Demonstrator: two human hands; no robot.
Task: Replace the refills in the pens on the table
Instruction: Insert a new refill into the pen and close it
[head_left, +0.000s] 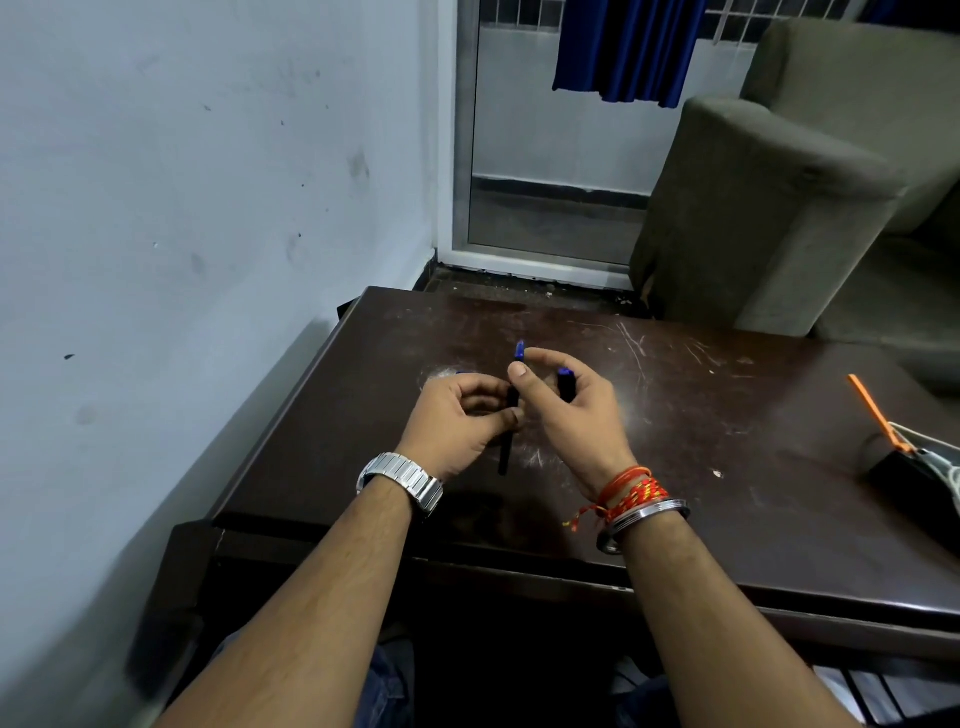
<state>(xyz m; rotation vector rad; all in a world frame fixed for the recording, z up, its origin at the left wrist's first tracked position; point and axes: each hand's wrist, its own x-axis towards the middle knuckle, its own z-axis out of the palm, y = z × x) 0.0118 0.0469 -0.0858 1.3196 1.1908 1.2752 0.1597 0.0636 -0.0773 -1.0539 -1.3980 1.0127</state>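
My left hand (457, 415) grips a black pen (506, 441) around its middle, held almost upright above the dark brown table (701, 457). The pen's blue end (519, 349) pokes up between the fingers. My right hand (566, 400) pinches the pen's upper part with thumb and forefinger. Behind the right hand's fingers shows another black piece with a blue tip (565, 382); whether the hand holds it or it lies on the table I cannot tell. A bit of blue (462, 372) peeks out behind my left hand.
At the table's right edge lies a black case (914, 478) with an orange stick (878, 413) and a white cord. A grey wall runs along the left. A grey sofa (779, 208) stands beyond the table's far right, with a glass door behind.
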